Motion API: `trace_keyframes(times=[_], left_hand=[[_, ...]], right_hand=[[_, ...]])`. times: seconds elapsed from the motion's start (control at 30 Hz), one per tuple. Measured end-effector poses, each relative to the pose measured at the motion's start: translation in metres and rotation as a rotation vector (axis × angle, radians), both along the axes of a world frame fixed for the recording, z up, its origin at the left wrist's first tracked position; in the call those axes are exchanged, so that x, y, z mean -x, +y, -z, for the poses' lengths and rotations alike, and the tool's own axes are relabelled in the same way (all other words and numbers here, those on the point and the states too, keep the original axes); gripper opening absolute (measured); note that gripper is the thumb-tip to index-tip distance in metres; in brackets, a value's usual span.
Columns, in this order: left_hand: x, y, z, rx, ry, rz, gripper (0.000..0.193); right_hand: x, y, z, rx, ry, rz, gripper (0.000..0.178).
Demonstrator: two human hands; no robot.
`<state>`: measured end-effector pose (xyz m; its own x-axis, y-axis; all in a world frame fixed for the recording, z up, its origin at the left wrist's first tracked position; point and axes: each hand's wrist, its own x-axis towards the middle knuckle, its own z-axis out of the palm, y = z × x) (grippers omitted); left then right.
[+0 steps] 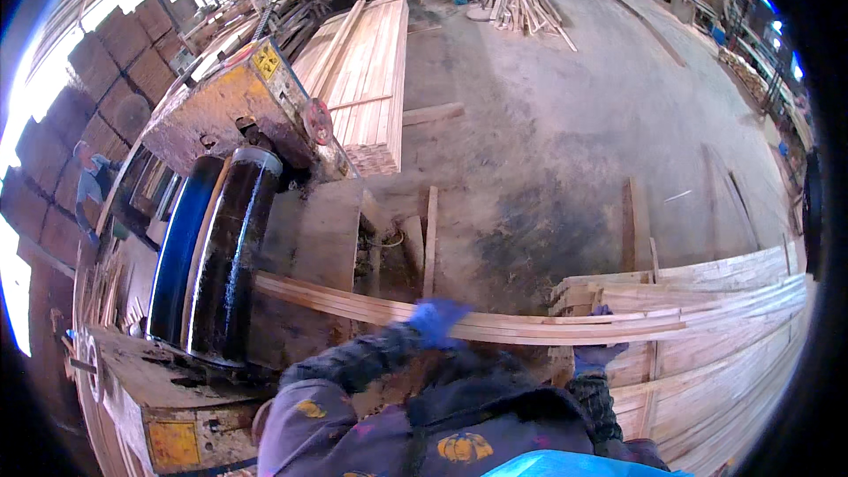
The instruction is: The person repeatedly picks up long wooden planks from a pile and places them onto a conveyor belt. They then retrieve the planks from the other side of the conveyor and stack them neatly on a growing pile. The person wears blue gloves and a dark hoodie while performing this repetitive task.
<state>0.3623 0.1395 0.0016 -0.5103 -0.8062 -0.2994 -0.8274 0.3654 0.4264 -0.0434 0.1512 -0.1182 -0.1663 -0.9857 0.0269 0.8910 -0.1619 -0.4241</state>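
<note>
A bundle of long, thin wooden boards (539, 329) lies crosswise in front of me, from the rollers on the left to a stack on the right. My left hand (436, 323), in a blue glove, is closed over the boards near their middle; motion blurs its fingers. Further right, my gloved right hand (601, 355) grips the same boards from below, with fingertips showing above them. At the left stands a roller machine with a dark, shiny roller (234, 256) beside a blue one (184, 252). The boards' left end meets the dark roller's edge.
A large stack of boards (707, 389) fills the lower right. Beyond the machine's yellow, stained housing (221, 110) lies another board pile (375, 62). Loose sticks (527, 7) lie on the far floor. A person (91, 181) stands behind the machine at left.
</note>
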Motion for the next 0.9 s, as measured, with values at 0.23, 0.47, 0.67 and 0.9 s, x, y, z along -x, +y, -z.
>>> trace_keyframes(times=[0.23,0.47,0.67,0.9], left_hand=[[0.124,-0.039,0.025,-0.006,0.043,0.012,0.076],[0.023,-0.027,-0.011,-0.018,-0.085,0.048,0.087],[-0.051,-0.002,-0.024,-0.082,-0.223,0.004,0.086],[-0.049,-0.004,0.009,0.116,-0.105,-0.021,0.088]], right_hand=[[-0.073,0.016,-0.028,-0.507,-0.365,-0.310,0.086],[0.028,-0.016,-0.036,-0.512,-0.160,0.185,0.086],[0.090,-0.044,-0.033,-0.581,-0.213,0.280,0.092],[-0.011,-0.039,-0.013,-0.355,-0.293,-0.044,0.088]])
